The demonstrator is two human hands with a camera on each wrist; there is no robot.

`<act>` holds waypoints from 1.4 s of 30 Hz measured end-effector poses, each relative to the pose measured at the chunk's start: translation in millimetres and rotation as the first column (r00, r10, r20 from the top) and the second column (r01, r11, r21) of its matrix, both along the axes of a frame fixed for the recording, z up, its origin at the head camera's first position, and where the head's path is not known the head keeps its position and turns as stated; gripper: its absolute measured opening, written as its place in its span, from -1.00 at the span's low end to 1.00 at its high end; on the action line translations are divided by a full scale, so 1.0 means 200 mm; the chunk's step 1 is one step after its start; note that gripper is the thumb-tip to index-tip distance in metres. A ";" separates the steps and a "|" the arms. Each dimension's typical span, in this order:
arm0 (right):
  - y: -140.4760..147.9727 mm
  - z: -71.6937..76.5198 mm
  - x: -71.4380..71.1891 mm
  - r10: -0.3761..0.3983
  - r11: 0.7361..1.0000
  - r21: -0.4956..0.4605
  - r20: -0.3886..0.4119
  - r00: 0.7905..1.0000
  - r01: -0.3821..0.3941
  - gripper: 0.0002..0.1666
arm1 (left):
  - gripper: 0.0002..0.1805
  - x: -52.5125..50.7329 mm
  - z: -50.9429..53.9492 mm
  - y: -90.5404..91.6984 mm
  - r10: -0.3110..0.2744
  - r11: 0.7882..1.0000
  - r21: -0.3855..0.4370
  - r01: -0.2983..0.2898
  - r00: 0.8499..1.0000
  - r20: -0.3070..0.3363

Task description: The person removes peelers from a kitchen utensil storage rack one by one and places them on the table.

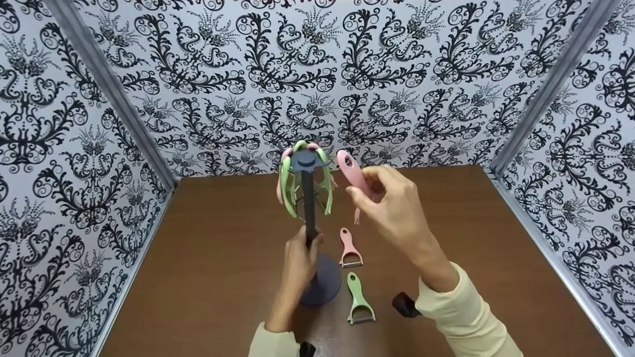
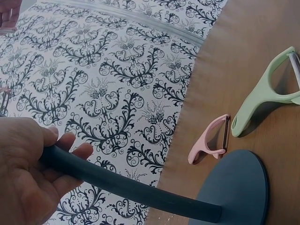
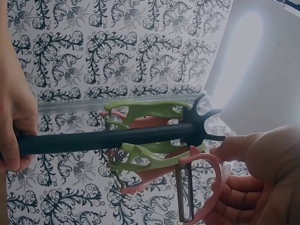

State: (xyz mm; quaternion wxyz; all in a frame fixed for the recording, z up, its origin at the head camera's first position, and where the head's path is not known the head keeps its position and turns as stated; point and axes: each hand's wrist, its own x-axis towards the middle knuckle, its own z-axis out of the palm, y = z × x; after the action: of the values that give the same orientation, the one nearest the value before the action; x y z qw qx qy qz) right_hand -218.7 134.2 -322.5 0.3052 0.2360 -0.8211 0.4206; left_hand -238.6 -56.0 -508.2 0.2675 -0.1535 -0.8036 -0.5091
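My left hand [image 1: 300,258] grips the dark pole [image 1: 308,203] of an upright stand, whose round base [image 1: 322,285] rests on the table. Around the stand's hooked top [image 3: 194,122], several green and pink peelers hang with their blades downward. To the right of that top, my right hand [image 1: 397,213] pinches a pink peeler [image 1: 351,171] between thumb and fingers, its holed handle end up. In the right wrist view, the held peeler's blade [image 3: 185,192] shows close to the hooks. Beside the base lie another pink peeler [image 1: 348,243] and a green peeler [image 1: 356,293].
The brown table [image 1: 223,277] is bounded by black-and-white patterned walls [image 1: 317,74] at the back and both sides. Grey strips [image 1: 540,84] run along the wall corners. A black object [image 1: 406,304] sits at the right sleeve's cuff.
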 end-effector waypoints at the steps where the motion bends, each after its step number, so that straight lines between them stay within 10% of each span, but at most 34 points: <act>1: 0.00 0.00 0.00 -0.001 1.000 -0.002 0.003 1.000 0.001 -0.77 | -0.92 0.00 0.00 0.00 -0.001 1.000 -0.004 0.001 1.000 -0.001; 42: 0.23 -0.15 -0.10 -0.203 0.979 0.011 0.143 0.969 0.204 -0.76 | -0.94 0.01 0.00 0.00 -0.011 1.000 -0.001 0.011 0.999 0.037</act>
State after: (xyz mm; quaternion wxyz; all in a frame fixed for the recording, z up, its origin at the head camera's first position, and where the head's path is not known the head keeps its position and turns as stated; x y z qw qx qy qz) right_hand -239.4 180.7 -352.9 0.2873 0.1191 -0.8600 0.4045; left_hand -236.7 -56.9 -507.7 0.2496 -0.1487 -0.8079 -0.5128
